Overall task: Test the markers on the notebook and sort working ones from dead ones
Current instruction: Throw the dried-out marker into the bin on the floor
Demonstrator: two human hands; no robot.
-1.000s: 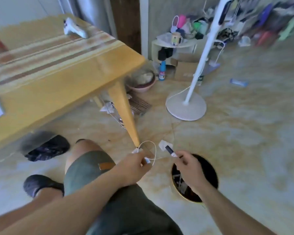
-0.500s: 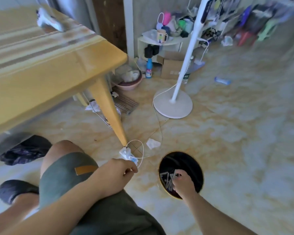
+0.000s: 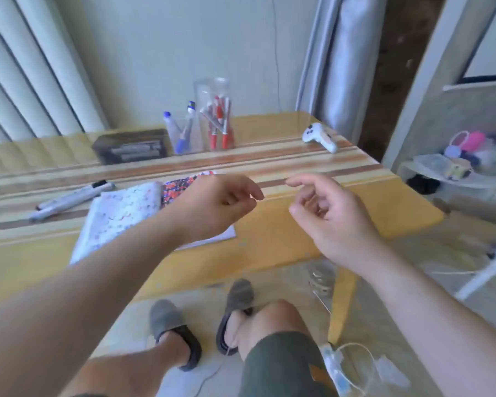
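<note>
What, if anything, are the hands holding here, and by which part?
Nothing. The left hand and right hand hang loosely curled above the table, and no marker is in either.

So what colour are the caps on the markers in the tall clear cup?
Red caps on the markers, head view.

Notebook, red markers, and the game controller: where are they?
notebook (image 3: pixel 121 213), head view, on its scribbled open page.
red markers (image 3: pixel 219 124), head view, on their barrels in the clear cup.
game controller (image 3: pixel 320 136), head view, on its white body.

Left grip (image 3: pixel 218 206) and right grip (image 3: pixel 324 213) raised, loosely curled, empty
</note>
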